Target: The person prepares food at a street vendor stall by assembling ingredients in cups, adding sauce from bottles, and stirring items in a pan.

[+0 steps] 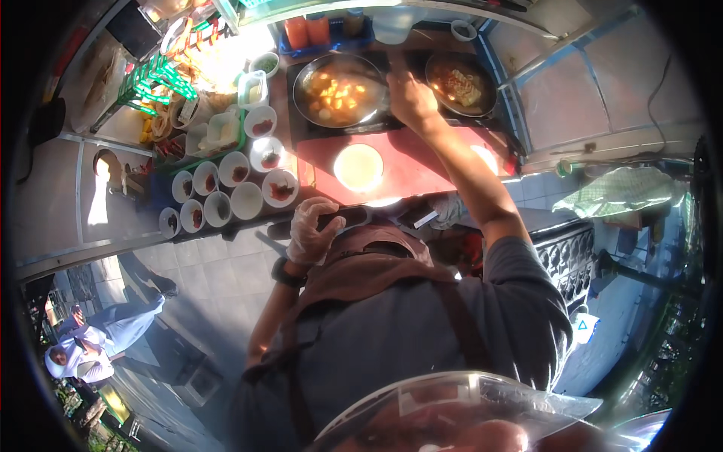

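Observation:
My right hand point(413, 100) is bare and reaches between two pans on the stove. Its blurred fingers curl around what looks like a dark utensil point(373, 78) that leans into the left pan point(295, 93). Orange-red broth with pale chunks point(339, 96) fills that pan. In the right pan point(494, 104) lies a clump of noodles point(466, 89) in reddish broth. My left hand point(313, 231), in a clear plastic glove, hovers by the counter's front edge, fingers apart and holding nothing visible. A round white bowl point(358, 168) sits on the red board, brightly sunlit.
Several white cups point(247, 200) with dark or red seasoning line the left counter. Beyond them are clear tubs point(223, 129), a green basket point(149, 79) and a bowl of chopped greens point(264, 64). Sauce bottles point(308, 31) stand behind the stove. A person point(96, 344) is at lower left.

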### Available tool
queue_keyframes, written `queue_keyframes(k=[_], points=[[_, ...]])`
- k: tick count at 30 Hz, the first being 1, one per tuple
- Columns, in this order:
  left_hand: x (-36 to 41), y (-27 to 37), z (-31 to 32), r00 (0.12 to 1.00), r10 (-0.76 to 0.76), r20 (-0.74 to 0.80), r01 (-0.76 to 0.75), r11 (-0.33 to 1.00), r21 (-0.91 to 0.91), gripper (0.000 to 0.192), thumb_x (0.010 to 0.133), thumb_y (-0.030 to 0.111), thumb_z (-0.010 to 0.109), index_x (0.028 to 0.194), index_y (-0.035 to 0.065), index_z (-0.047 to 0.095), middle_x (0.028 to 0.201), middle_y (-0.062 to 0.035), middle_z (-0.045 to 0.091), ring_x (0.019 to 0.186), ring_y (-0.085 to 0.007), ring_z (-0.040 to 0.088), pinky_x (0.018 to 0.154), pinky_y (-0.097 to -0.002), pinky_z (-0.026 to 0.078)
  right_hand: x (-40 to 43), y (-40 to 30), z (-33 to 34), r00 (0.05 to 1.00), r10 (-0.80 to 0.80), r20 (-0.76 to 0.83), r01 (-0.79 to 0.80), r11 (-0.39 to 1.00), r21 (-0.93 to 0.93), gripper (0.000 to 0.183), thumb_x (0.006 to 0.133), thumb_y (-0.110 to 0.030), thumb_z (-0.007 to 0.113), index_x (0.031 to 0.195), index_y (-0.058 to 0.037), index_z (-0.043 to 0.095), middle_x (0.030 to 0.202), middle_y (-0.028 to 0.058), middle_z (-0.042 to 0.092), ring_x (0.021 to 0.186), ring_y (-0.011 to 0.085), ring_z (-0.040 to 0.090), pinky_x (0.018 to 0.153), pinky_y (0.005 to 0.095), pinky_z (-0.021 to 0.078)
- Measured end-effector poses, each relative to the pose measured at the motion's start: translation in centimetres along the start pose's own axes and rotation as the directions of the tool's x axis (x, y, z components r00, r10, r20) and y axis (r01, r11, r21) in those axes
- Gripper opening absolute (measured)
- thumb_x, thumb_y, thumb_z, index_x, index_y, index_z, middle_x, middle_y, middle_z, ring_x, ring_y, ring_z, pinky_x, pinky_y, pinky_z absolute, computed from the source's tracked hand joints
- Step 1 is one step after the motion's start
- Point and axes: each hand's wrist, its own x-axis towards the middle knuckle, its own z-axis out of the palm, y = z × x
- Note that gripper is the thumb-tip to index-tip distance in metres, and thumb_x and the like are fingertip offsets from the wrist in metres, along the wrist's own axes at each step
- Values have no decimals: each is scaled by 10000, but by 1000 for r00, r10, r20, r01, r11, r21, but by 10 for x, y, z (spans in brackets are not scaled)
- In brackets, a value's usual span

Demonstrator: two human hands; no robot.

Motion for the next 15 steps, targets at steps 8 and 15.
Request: queue_keyframes(k=[8,15], points=[[42,30,15,990,79,117,-82,996,23,258,806,53,796,1037,59,680,1095,-127,671,1018,-293,656,887,-393,524,-46,42,-43,961,276,-9,-269,944,193,259,932,-144,553,1156,-19,594,1016,264,695,967,442,698,818,509,577],[149,91,89,833,518,194,-518,854,-54,259,795,34,811,1018,58,681,1057,-106,684,935,-266,691,804,-362,558,-56,178,-49,922,336,-194,-362,925,-116,213,917,-114,579,1109,-138,671,1065,141,678,1023,348,697,820,471,586]])
